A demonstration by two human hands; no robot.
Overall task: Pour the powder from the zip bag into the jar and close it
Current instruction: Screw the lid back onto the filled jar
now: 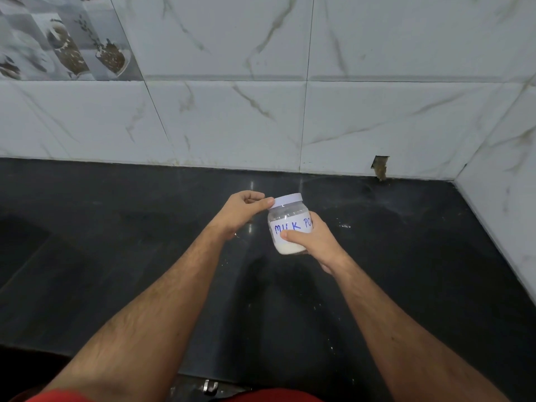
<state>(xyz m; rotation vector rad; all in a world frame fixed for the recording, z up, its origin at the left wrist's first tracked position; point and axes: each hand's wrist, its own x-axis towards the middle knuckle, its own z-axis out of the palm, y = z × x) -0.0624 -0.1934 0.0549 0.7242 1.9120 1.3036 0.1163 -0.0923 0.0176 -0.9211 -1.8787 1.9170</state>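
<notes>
- Head view: our right hand [316,242] grips the jar [288,227]; left hand [246,210] pinches the lid [287,200].
- We should hold the jar steady and twist until snug.

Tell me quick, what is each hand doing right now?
Left hand: pinches the white lid on the jar.
Right hand: grips the jar around its body.

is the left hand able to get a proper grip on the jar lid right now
Probably yes. The left hand is already at the white lid, thumb against its rim, with nothing between them, and the right hand grips the jar lower down, leaving the lid free.
</notes>
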